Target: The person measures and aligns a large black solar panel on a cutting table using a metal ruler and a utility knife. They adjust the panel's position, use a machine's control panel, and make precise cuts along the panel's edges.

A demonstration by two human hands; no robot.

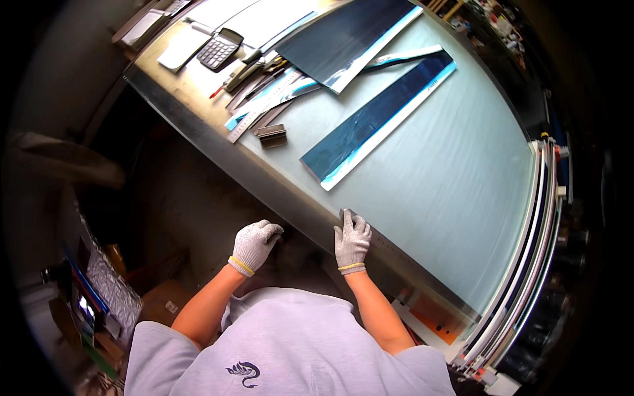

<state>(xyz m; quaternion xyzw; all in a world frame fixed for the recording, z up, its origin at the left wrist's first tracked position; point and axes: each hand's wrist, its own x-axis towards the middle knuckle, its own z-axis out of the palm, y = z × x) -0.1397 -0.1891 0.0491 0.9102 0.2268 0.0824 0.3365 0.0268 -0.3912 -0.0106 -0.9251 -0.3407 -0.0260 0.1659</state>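
Ahead of the fingers and off to their right spreads the workbench [429,178], top pale grey-green, near edge running diagonally under the right hand. Far right of both sets of fingers: long pale and dark bars [544,224], lined up along the bench's end.

Well beyond the right fingertips, a wide dark blue sheet [347,43], white along one edge. Closer in, a narrow blue panel [380,119], white-edged too; its near corner lies just past the right fingertips, apart from them, the rest slanting away rightward.

Ahead of the left fingers, a pale ruler [264,105] lies aslant among strips and tools. Farther out and to their left, a desk calculator [220,51], dark body, light keys.

Left hand [254,246], knit glove, yellow cuff: off the bench's near edge, fingers curled in together. Cannot tell whether they pinch anything. Right hand [352,244], same glove: at the near edge, thumb and fingers closed about a small piece.

Straight ahead of the left fingers, well apart, a short brown grooved block [272,136] on the bench. Smallest: the small grey piece [345,212], at the right fingertips, over the bench's near edge, mostly hidden by the glove.
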